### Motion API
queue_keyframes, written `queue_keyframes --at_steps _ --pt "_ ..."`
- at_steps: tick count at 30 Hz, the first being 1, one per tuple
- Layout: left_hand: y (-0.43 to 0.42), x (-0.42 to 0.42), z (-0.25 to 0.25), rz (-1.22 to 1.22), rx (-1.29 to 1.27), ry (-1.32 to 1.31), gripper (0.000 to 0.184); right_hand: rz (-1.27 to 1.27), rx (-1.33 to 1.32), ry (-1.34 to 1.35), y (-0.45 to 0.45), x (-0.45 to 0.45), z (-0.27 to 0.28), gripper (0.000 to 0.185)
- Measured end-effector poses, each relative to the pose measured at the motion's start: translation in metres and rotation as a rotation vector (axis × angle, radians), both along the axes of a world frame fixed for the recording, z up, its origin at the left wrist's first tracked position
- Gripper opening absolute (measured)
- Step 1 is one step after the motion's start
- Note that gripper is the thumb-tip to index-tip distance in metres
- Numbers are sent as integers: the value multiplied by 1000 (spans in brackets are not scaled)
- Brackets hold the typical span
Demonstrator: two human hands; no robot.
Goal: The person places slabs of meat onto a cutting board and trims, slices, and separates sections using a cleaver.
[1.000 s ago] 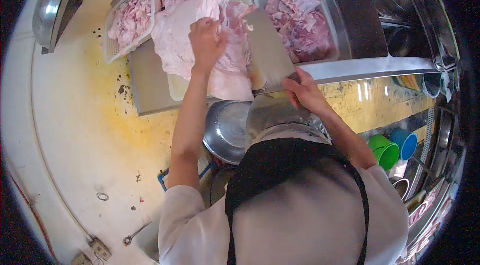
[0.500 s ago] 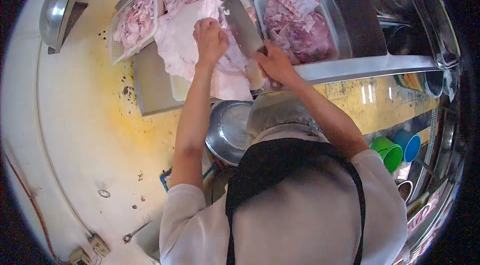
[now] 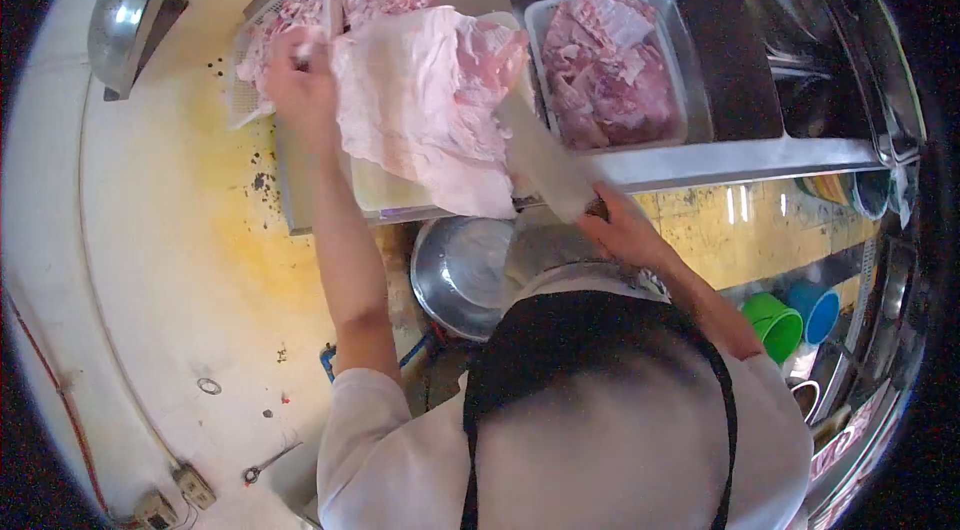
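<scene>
Left: your left hand (image 3: 302,80) is over the white perforated basket (image 3: 242,98); blur hides its fingers, so whether it is open or closed on a scrap cannot be told. Centre: the pale meat slab (image 3: 400,95) lies spread on the cutting board (image 3: 375,188), its near right corner lapping over the near edge. By its look, expect a soft, floppy weight, slick with fat on top; it is hardly fragile, though thin margins may tear. The thicker reddish part at the far right probably offers you the firmest hold, fingers curled well under. Right of centre: your right hand (image 3: 622,227) grips the handle of a cleaver (image 3: 550,168), its blade beside the slab's right edge. Far right: a white tub (image 3: 535,40) holds more meat (image 3: 610,75).
</scene>
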State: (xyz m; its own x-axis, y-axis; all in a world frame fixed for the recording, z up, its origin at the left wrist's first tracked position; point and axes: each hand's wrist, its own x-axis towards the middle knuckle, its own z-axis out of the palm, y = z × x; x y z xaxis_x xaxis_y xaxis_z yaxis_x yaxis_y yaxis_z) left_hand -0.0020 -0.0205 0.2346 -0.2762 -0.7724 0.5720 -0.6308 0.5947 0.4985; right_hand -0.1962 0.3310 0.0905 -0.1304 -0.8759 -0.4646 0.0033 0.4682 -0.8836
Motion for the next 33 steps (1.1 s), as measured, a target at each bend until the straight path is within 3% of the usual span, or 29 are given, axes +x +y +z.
queue_keyframes --at_steps 1,4,5,7,10,12,13,16,19,23,28,32,33 --pt "11 -5 36 92 -70 13 15 -18 -13 32 0 -4 9 45" --pt "-40 15 69 135 -253 137 17 -13 -66 -12 4 -17 1 43" --pt "-67 24 71 73 -268 170 20 -59 -48 -88 6 -19 -4 42" --pt "-140 56 38 -58 -273 234 26 -54 -45 14 -5 -27 -5 45" --pt "-185 78 -49 81 129 -19 39 -105 -9 30 0 -23 -9 47" --pt "-126 60 -108 -65 534 -15 49 -131 -35 -26 -7 -23 -11 47" --pt "-98 47 -135 -165 685 -6 42 -114 -52 -66 -7 -22 -10 47" --pt "21 -6 -175 42 -6 -556 50 -47 -31 -100 -13 -9 -17 46" --pt "21 0 -173 2 181 -301 54 -71 -52 -176 -37 9 -15 42" --pt "18 4 -153 -22 341 -318 48 -131 -63 -274 -85 27 -22 35" --pt "12 10 -155 -60 511 -195 46 -208 -121 -110 -136 43 -16 30" --pt "-9 6 -138 49 842 -286 49 -165 -138 -39 -118 65 -30 33" --pt "-14 1 -133 24 843 -181 52 -91 -100 -52 -109 60 -27 32"
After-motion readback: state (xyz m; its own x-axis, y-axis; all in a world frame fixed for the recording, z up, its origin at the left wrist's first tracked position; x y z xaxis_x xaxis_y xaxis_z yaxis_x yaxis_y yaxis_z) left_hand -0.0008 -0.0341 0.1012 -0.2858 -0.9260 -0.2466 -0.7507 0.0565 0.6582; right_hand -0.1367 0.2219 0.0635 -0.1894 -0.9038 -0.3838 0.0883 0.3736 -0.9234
